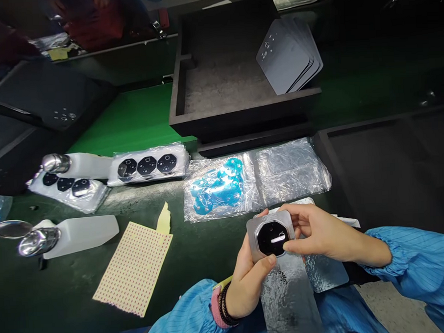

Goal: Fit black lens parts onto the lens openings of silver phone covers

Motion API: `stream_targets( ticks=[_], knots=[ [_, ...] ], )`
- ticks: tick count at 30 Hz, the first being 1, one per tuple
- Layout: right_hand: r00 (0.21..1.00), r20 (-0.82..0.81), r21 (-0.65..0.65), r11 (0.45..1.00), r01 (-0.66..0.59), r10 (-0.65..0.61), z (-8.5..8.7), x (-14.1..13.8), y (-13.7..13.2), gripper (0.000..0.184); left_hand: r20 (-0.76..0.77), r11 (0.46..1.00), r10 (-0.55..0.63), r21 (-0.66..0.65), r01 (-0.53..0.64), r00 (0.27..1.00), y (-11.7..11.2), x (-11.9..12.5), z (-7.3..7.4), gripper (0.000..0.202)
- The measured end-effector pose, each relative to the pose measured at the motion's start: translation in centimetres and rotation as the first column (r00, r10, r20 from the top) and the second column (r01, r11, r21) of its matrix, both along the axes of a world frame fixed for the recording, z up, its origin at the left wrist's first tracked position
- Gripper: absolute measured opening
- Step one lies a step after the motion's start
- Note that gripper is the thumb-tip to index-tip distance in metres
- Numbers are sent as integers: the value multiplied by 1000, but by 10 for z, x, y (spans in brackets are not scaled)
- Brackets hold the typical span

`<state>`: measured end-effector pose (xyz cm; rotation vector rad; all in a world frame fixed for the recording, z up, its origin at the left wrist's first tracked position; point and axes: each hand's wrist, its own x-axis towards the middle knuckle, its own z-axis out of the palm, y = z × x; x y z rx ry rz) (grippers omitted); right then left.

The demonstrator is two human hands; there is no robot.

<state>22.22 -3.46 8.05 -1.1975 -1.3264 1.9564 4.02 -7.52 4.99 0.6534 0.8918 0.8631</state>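
Note:
My left hand (249, 278) grips a grey phone back cover (286, 286) from its left side, thumb near the black octagonal lens piece (272, 238) at the cover's top. Fingers of my right hand (320, 233) pinch the right edge of that black piece and press on it. A clear plastic film wraps the lower part of the cover. Both arms wear blue sleeves, and dark bracelets ring my left wrist.
A bag of blue parts (217, 189) and empty clear bags (294, 170) lie ahead. Trays of black octagonal pieces (147, 166) sit left, by white dispenser bottles (80, 234) and a dotted sticker sheet (134, 268). A black tray (242, 119) holds stacked grey covers (289, 55).

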Motion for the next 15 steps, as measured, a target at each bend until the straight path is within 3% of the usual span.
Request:
stream_targets(
  ticks=[7, 15],
  knots=[
    [989, -130, -196, 977, -89, 64, -22, 4, 16, 43, -116, 981, -139, 122, 153, 983, 4, -6, -12, 59],
    [984, -155, -191, 975, -115, 86, -24, 9, 17, 42, -166, 919, -245, 273, 283, 955, 6, -2, -5, 65]
  ],
)
